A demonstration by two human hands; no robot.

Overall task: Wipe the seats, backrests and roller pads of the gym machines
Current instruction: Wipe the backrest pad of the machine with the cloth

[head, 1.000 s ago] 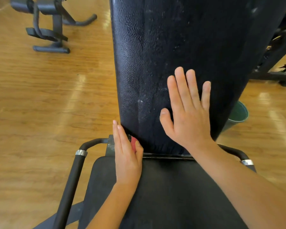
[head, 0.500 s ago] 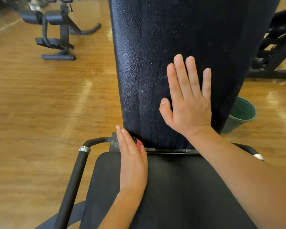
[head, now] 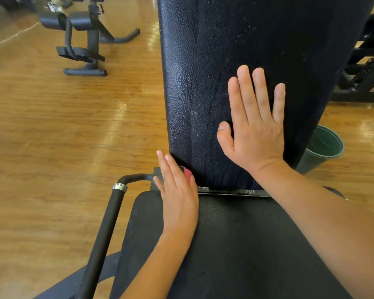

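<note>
Right hand (head: 255, 134) lies flat on the backrest (head: 203, 61), fingers (head: 246, 93) straight and spread; left hand (head: 178, 203), fingers straight, presses a red item (head: 188, 174) at the backrest's base

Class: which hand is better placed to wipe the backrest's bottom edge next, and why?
Left, probably. The left hand lies at the backrest's bottom corner over a small red object, perhaps the wiper; the right hand presses flat, bare, higher up.
</note>
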